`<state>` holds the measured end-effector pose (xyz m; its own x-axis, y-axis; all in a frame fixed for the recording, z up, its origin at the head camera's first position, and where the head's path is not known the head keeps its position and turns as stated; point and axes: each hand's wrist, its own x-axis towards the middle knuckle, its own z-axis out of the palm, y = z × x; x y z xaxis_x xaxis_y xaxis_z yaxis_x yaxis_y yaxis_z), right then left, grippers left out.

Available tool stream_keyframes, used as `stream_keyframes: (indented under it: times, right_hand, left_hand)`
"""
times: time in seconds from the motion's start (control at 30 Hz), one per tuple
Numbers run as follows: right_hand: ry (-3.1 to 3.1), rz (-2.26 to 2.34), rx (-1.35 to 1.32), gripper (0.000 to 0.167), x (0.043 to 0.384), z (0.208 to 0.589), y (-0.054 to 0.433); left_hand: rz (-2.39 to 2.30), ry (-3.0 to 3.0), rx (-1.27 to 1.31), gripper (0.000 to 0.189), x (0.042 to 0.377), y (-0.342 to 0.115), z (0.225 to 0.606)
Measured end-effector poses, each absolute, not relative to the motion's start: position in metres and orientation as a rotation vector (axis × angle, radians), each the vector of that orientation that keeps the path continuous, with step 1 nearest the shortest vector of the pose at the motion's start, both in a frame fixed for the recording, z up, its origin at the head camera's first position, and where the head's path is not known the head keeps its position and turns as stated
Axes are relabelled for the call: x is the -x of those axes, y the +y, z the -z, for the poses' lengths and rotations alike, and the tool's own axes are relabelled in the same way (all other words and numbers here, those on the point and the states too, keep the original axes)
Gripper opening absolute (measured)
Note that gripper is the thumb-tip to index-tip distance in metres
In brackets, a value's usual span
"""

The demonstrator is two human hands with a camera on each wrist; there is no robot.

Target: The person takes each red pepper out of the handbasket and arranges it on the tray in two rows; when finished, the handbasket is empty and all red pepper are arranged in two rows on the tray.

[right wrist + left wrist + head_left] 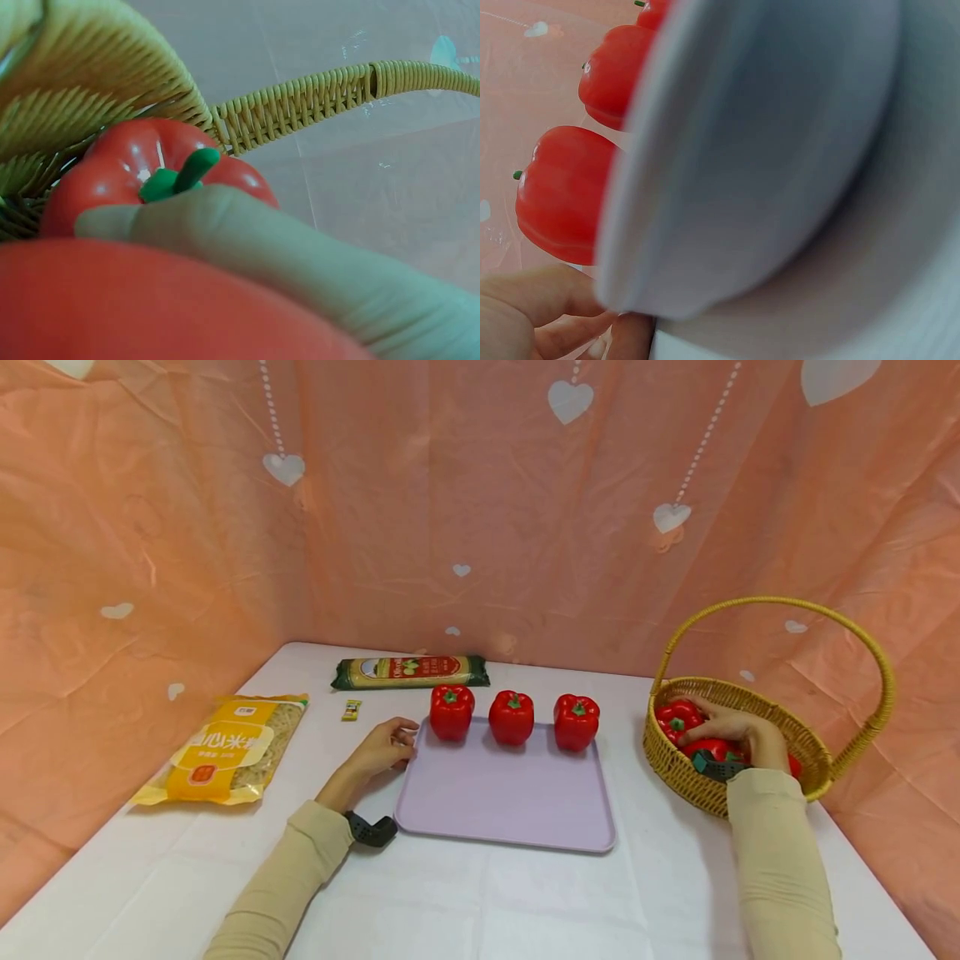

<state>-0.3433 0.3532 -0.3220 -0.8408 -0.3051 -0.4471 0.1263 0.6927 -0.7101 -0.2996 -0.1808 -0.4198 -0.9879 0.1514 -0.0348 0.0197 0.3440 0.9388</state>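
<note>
Three red bell peppers [512, 718] stand in a row along the far edge of a lilac tray [502, 802]. My left hand [380, 749] holds the tray's left rim near its far corner, thumb and bent fingers at the edge. In the left wrist view the tray [742, 165] looms large beside the peppers [566, 195]. On the right, my right hand [723, 727] reaches into a wicker basket [675, 777] and grips a bell pepper [675, 717]. The right wrist view shows the thumb across this pepper [112, 172]; the other fingertips are hidden.
More red peppers [712, 748] lie in the basket under the right hand, and its tall handle [780, 602] arches above. A pasta packet [411, 672] lies behind the tray. A small yellow sachet [351, 710] and a yellow food bag [225, 750] are at the left.
</note>
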Motion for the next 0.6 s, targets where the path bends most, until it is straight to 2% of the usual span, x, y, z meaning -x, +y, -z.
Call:
stream_keyframes:
  times: [0.33,0.6]
  right_hand:
    - [2.416,1.002,0.139,0.099,0.3424,0.3218,0.3564]
    - [2.484,1.166,0.117,0.097,0.3363,0.3153,0.3574]
  left_hand:
    - [-1.728,2.476,-0.143,0.044,0.2990,-0.1791,0.4184]
    - [-1.735,2.478,-0.164,0.044,0.2992,-0.1799,0.4189]
